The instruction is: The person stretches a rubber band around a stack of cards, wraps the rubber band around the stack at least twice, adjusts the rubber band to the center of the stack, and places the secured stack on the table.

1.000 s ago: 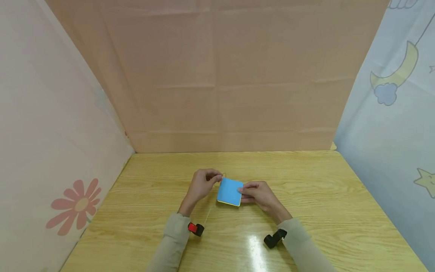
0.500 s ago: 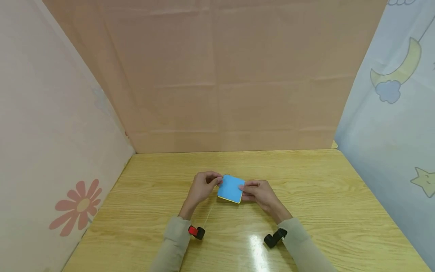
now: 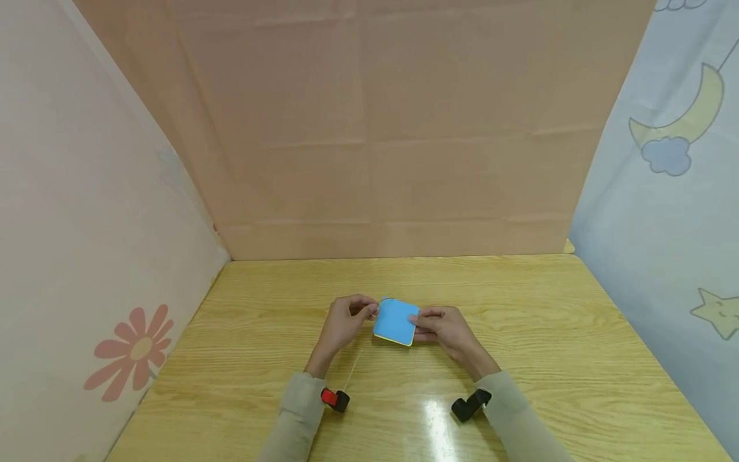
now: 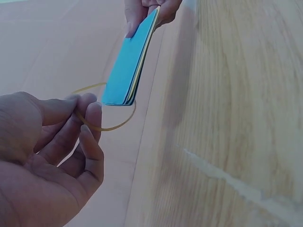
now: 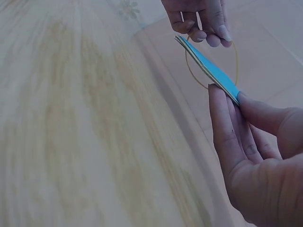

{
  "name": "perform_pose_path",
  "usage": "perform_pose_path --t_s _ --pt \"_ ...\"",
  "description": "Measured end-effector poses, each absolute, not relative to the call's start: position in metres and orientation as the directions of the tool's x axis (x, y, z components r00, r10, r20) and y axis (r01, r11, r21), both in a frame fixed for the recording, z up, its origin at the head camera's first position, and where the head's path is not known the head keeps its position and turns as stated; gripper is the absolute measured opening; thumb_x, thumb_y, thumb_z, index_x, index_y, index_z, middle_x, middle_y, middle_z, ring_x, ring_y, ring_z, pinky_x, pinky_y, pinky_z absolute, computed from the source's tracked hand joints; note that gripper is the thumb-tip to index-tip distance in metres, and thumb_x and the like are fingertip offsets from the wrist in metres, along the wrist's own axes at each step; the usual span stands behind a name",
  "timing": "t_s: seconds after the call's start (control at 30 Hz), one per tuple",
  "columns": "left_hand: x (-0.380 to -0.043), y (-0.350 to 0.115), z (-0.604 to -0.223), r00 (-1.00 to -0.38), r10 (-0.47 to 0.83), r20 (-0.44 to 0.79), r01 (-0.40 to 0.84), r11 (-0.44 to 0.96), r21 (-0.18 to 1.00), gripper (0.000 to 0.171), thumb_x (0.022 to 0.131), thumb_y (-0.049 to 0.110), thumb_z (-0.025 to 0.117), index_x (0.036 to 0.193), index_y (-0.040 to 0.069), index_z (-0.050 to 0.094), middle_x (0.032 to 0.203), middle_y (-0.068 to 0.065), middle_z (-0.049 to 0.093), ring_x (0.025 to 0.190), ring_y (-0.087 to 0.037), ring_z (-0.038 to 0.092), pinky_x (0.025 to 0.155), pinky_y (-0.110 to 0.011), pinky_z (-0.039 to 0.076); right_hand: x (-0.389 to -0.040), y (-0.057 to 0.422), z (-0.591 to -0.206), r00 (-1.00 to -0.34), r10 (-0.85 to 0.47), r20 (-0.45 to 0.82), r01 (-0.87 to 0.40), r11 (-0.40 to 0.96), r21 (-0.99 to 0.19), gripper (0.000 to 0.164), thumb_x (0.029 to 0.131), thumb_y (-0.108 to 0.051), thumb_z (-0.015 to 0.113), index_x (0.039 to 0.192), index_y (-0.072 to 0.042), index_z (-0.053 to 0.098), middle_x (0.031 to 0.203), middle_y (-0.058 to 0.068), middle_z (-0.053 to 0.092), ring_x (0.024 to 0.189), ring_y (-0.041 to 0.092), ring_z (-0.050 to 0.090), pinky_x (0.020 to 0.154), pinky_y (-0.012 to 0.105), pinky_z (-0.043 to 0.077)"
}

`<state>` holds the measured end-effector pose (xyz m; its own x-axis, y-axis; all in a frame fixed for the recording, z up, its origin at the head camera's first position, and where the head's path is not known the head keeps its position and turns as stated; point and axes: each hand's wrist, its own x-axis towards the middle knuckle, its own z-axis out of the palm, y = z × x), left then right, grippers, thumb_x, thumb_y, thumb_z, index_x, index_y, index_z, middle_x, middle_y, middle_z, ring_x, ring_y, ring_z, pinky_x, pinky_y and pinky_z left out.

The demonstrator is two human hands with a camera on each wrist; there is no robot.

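A thin stack of square cards with rounded corners, blue on top with yellow edges below [image 3: 396, 321], is held up over the table between the two hands. My right hand [image 3: 447, 330] pinches its right side, thumb on the blue face and fingers underneath. A thin yellowish rubber band [image 4: 113, 128] loops loosely around the stack's free end. The left hand [image 3: 340, 324] pinches this band between thumb and fingertips, just off the stack's left edge. In the right wrist view, the rubber band [image 5: 236, 64] bows out on both sides of the cards.
A wood-grain table [image 3: 277, 301] lies beneath, with a pale streak [image 4: 227, 182] on it. Behind it hangs a peach cloth [image 3: 369, 160]; printed cloths flank both sides. Black camera mounts [image 3: 342, 402] sit on both wrists.
The card stack has shifted slightly away and to the right, its blue face tilting a little. The left hand has moved slightly toward me, and the band loop stands lower above the far edge.
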<state>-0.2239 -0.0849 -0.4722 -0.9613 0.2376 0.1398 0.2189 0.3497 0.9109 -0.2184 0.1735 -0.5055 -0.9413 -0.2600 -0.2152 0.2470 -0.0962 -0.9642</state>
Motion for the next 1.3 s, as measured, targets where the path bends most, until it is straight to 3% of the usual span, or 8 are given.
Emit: perform_pose_path --t_s 0.2,0.53,0.8,1.1,1.3 --pt "-0.221 -0.086 -0.473 -0.959 0.248 0.138 0.224 0.362 0.905 0.016 0.104 0.018 0.067 0.106 0.007 0.079 0.098 -0.014 0.079 0.089 -0.035 0.075 0.082 -0.045 0.064 -0.219 0.177 -0.507 -0.948 -0.226 -0.224 0.254 -0.117 -0.96 0.018 0.098 -0.006 0.073 0.111 0.007 0.07 0.093 0.005 0.069 0.081 0.017 0.073 0.082 0.036 0.067" --pt "-0.216 -0.085 -0.477 -0.955 0.277 0.106 0.208 0.37 0.905 0.017 0.105 0.019 0.067 0.104 0.009 0.08 0.095 -0.011 0.079 0.089 -0.037 0.074 0.083 -0.047 0.064 -0.22 0.18 -0.504 -0.955 -0.18 -0.235 0.264 -0.158 -0.952 0.014 0.098 -0.005 0.073 0.107 0.005 0.071 0.091 0.003 0.07 0.079 0.016 0.073 0.081 0.034 0.067" --pt "-0.215 -0.082 -0.483 -0.949 0.301 0.092 0.194 0.33 0.924 0.017 0.104 0.015 0.068 0.103 0.003 0.079 0.096 -0.023 0.078 0.089 -0.042 0.075 0.083 -0.052 0.063 -0.219 0.182 -0.501 -0.962 -0.155 -0.225 0.249 -0.158 -0.956 0.015 0.1 -0.005 0.071 0.109 0.006 0.071 0.09 0.003 0.072 0.079 0.015 0.074 0.082 0.034 0.067" --pt "-0.212 -0.082 -0.483 -0.948 0.307 0.083 0.192 0.342 0.92 0.019 0.104 0.016 0.068 0.104 0.002 0.079 0.097 -0.025 0.078 0.089 -0.041 0.075 0.082 -0.054 0.063 -0.221 0.184 -0.5 -0.969 -0.149 -0.198 0.222 -0.169 -0.96 0.009 0.099 -0.004 0.072 0.105 0.004 0.072 0.085 0.002 0.074 0.077 0.016 0.076 0.079 0.034 0.067" --pt "-0.211 -0.083 -0.484 -0.949 0.31 0.057 0.177 0.375 0.91 0.024 0.105 0.019 0.066 0.108 -0.002 0.078 0.097 -0.021 0.078 0.089 -0.036 0.075 0.08 -0.045 0.063 -0.224 0.184 -0.501 -0.971 -0.132 -0.2 0.223 -0.187 -0.957 0.006 0.098 -0.004 0.073 0.102 0.0 0.073 0.084 0.003 0.075 0.077 0.017 0.077 0.079 0.034 0.067"
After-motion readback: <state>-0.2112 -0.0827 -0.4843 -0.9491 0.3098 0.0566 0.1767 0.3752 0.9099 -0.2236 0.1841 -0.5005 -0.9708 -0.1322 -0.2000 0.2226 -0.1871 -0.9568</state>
